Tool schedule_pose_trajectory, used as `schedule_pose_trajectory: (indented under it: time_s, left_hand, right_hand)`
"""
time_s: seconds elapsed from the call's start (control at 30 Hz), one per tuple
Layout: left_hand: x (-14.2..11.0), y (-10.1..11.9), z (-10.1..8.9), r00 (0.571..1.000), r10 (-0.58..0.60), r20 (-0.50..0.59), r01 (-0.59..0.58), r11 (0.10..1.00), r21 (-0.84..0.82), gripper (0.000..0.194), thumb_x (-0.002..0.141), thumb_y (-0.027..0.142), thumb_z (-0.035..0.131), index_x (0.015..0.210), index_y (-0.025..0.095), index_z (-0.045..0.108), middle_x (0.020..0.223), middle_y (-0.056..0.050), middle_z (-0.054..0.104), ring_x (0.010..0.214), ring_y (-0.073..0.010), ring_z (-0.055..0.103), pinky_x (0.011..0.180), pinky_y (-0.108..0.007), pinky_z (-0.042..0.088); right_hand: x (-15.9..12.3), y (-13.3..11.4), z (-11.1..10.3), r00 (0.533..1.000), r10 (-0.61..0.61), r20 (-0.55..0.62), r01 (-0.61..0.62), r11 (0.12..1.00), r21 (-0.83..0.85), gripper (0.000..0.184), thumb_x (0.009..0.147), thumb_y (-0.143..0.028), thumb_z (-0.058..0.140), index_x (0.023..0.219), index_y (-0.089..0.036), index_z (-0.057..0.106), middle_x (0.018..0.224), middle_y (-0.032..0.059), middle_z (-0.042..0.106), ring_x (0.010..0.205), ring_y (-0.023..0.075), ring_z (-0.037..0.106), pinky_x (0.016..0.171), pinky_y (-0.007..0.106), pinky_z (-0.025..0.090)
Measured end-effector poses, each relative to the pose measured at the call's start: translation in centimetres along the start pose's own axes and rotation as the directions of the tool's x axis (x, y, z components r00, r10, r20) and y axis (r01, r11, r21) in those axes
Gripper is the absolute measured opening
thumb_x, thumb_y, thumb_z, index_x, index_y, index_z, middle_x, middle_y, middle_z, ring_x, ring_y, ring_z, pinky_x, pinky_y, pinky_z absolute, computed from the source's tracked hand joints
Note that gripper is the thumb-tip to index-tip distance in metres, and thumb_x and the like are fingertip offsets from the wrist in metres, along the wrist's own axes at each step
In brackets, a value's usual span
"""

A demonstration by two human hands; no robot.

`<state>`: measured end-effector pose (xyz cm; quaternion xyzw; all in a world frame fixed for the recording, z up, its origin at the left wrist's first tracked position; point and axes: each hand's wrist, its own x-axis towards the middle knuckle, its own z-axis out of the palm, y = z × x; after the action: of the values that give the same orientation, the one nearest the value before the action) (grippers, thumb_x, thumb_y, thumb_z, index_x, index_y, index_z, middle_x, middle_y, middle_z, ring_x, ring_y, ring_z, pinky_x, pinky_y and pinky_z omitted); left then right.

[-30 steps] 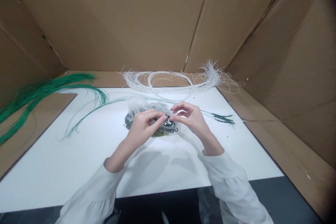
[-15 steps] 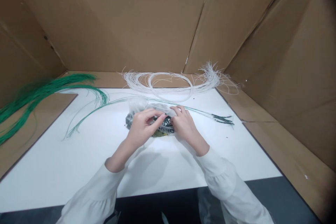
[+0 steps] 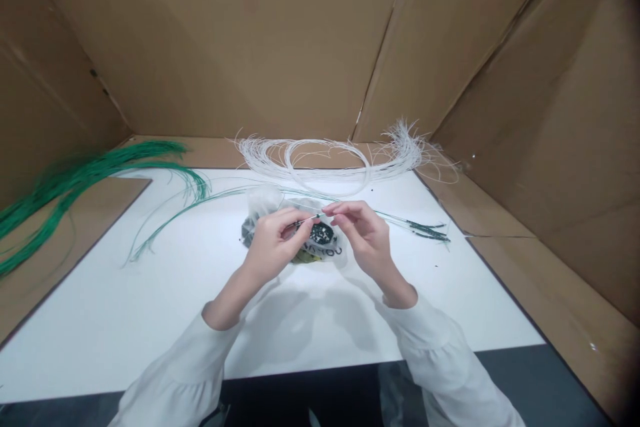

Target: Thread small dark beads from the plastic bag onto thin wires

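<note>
My left hand point(image 3: 277, 237) is closed, with thumb and forefinger pinching a thin pale strand point(image 3: 311, 217). At its fingertips sits a tiny dark bead point(image 3: 317, 216). Just to the right, my right hand point(image 3: 364, 235) has thumb and forefinger drawn together at the strand's end, near the bead. Below both hands lies a crumpled clear plastic bag point(image 3: 265, 200) with printed letters. Small black and white beads point(image 3: 321, 233) show in the bag's opening, and the left hand partly covers it.
Green strands point(image 3: 100, 163) are bundled at the left. A coil of white strands point(image 3: 367, 177) lies at the back against the cardboard wall point(image 3: 250, 47). Several green strands with dark beaded ends point(image 3: 427, 230) rest on the white board point(image 3: 175, 320), right of the bag.
My right hand has lifted away from the beads in the bag and turned, bringing its fingertips to the strand. My left hand keeps its pinch almost in place.
</note>
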<state>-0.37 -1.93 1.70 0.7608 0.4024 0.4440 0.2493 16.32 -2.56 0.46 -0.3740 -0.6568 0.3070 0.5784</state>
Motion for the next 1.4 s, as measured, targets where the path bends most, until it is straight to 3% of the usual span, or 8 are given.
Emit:
schedule_pose_trajectory:
  time_s: [0.07,0.3,0.43,0.6,0.87,1.0,1.2,1.4]
  left_hand:
    - [-0.02,-0.1,-0.01,1.0,-0.007,0.007,0.007,1.0,0.002,0.019,0.082,0.025,0.05,0.083,0.015,0.067,0.066,-0.002,0.06,0.051,-0.0089,0.044,0.048,-0.02,0.034]
    - [-0.03,-0.14,0.27,0.998,-0.055,-0.013,0.055,0.997,-0.046,0.021,0.078,0.028,0.056,0.092,0.015,0.064,0.073,-0.003,0.063,0.051,-0.0087,0.046,0.048,-0.02,0.036]
    - [0.03,-0.18,0.41,0.997,-0.058,-0.047,0.056,0.997,-0.061,0.02,0.08,0.032,0.055,0.086,0.017,0.066,0.083,-0.005,0.067,0.071,-0.0142,0.058,0.058,-0.022,0.042]
    - [0.01,-0.19,0.42,0.995,-0.054,-0.088,0.052,0.998,-0.03,0.016,0.079,0.028,0.055,0.081,0.016,0.065,0.077,-0.004,0.066,0.064,-0.012,0.056,0.052,-0.02,0.04]
    - [-0.06,-0.36,0.24,0.993,-0.09,-0.074,0.088,0.996,-0.03,0.013,0.079,0.021,0.051,0.081,0.015,0.063,0.073,-0.001,0.063,0.046,-0.006,0.042,0.047,-0.019,0.036]
    - [-0.11,-0.49,0.29,0.994,-0.095,-0.055,0.092,0.995,-0.048,0.014,0.079,0.021,0.05,0.085,0.015,0.062,0.076,-0.002,0.063,0.052,-0.0083,0.048,0.052,-0.02,0.039]
    - [-0.08,-0.37,0.37,0.993,-0.098,-0.066,0.096,0.995,-0.037,0.015,0.08,0.028,0.052,0.081,0.016,0.061,0.072,0.0,0.062,0.047,-0.0065,0.042,0.047,-0.02,0.035]
    - [-0.14,-0.36,0.47,0.982,-0.174,-0.076,0.161,0.974,-0.158,0.018,0.081,0.032,0.052,0.092,0.018,0.054,0.072,0.001,0.058,0.06,-0.0098,0.054,0.053,-0.018,0.04]
  right_hand:
    - [-0.31,-0.29,0.26,0.999,-0.035,-0.004,0.035,0.999,0.008,0.006,0.084,-0.024,0.05,0.086,-0.023,0.055,0.093,0.0052,0.065,0.092,0.0181,0.06,0.078,0.034,0.049]
    - [-0.31,-0.29,0.17,0.972,-0.234,0.03,0.235,0.945,-0.227,0.014,0.082,-0.015,0.05,0.089,-0.024,0.057,0.096,0.005,0.066,0.097,0.0192,0.058,0.087,0.038,0.046]
    - [-0.35,-0.16,0.2,0.969,-0.239,0.068,0.249,0.942,-0.225,0.016,0.082,-0.015,0.05,0.091,-0.025,0.058,0.095,0.0051,0.067,0.095,0.0194,0.059,0.085,0.038,0.047]
    - [-0.42,0.01,0.32,0.969,-0.231,0.086,0.244,0.948,-0.206,0.015,0.082,-0.015,0.05,0.09,-0.024,0.06,0.093,0.0049,0.068,0.091,0.0197,0.06,0.083,0.038,0.047]
    - [-0.38,-0.11,0.57,0.995,-0.104,-0.009,0.101,0.98,-0.173,0.011,0.08,-0.019,0.055,0.084,-0.024,0.064,0.083,0.0025,0.068,0.079,0.0165,0.062,0.069,0.03,0.05]
    - [-0.29,-0.13,0.57,0.996,-0.005,-0.086,-0.004,0.995,-0.102,0.007,0.076,-0.021,0.061,0.078,-0.024,0.067,0.079,0.0019,0.068,0.076,0.0166,0.062,0.07,0.031,0.05]
    - [-0.08,0.03,0.48,0.986,0.133,-0.1,-0.124,0.988,0.095,0.009,0.068,-0.02,0.068,0.077,-0.024,0.069,0.078,-0.0001,0.068,0.074,0.0159,0.063,0.071,0.03,0.051]
    - [0.04,-0.07,0.43,0.984,0.15,-0.095,-0.137,0.982,0.132,0.007,0.065,-0.018,0.071,0.07,-0.023,0.071,0.071,-0.0002,0.068,0.069,0.0143,0.062,0.064,0.026,0.05]
